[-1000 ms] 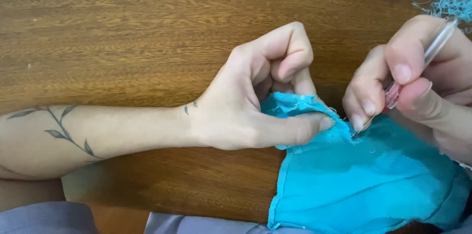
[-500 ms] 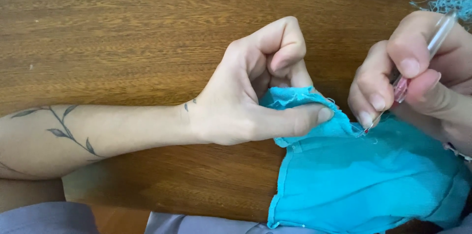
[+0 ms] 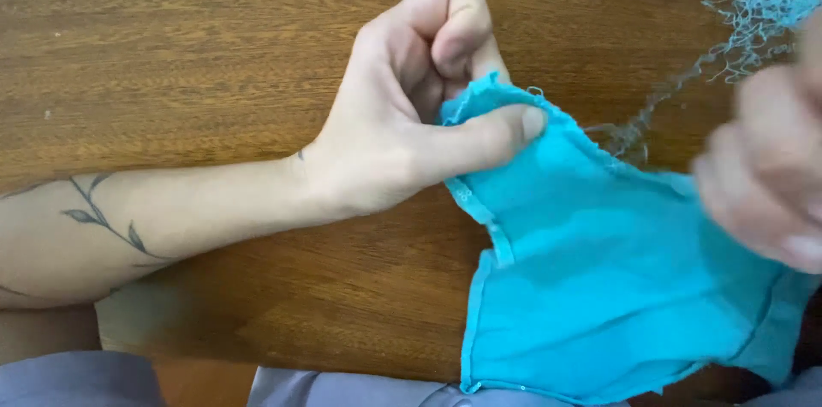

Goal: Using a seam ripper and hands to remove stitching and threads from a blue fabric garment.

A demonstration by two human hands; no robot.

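Note:
My left hand (image 3: 411, 107) pinches the upper corner of a turquoise piece of cloth (image 3: 608, 279) between thumb and curled fingers, over a brown wooden table (image 3: 188, 39). The cloth hangs down toward my lap, with a frayed top edge. My right hand (image 3: 771, 176) is at the right edge, blurred by motion, fingers curled, above the cloth's right side. The thin clear tool it gripped in the earlier frames cannot be made out in the blur. A tangle of pale blue loose thread (image 3: 753, 5) lies on the table at the upper right, trailing toward the cloth's edge.
My left forearm (image 3: 128, 227), marked with a leafy vine tattoo, rests across the table. Grey fabric (image 3: 77, 377) of my clothing shows along the bottom edge below the table front.
My right hand, which held a thin clear tool at the cloth's edge beside my left thumb, has pulled away to the right and blurred. My left hand keeps its pinch.

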